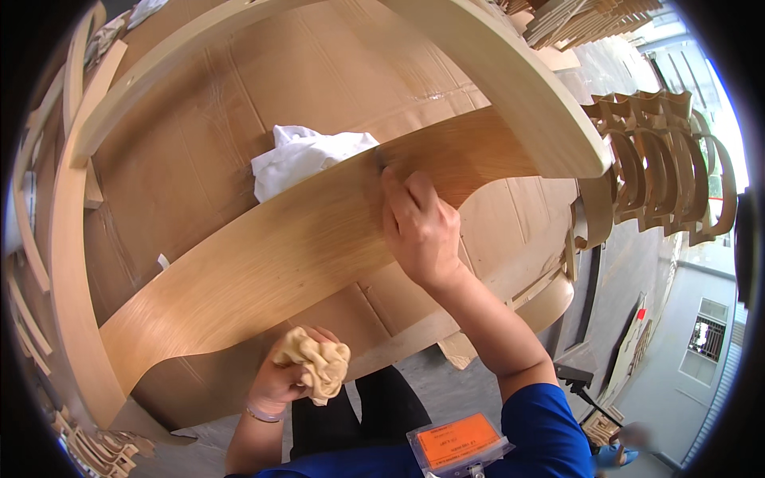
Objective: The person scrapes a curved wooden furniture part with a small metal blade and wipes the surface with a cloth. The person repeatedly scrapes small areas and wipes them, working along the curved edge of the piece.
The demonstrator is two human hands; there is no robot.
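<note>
A curved wooden board (263,239) with visible grain, part of a pale wooden frame (510,72), spans the view in front of me. My right hand (422,227) is over the board's right half with its fingers pinched, the tips at a small dark mark near the far edge. Whatever those fingers hold, if anything, is too small to make out. Near my body, below the board's near edge, my left hand (280,374) is closed around a crumpled cream cloth (317,362). A white cloth (307,151) lies just beyond the board's far edge.
Brown cardboard (175,175) covers the surface under the frame. Several curved wooden parts (661,159) are stacked at the right, with more wooden pieces (96,446) at the lower left. Another person (621,446) is at the far lower right.
</note>
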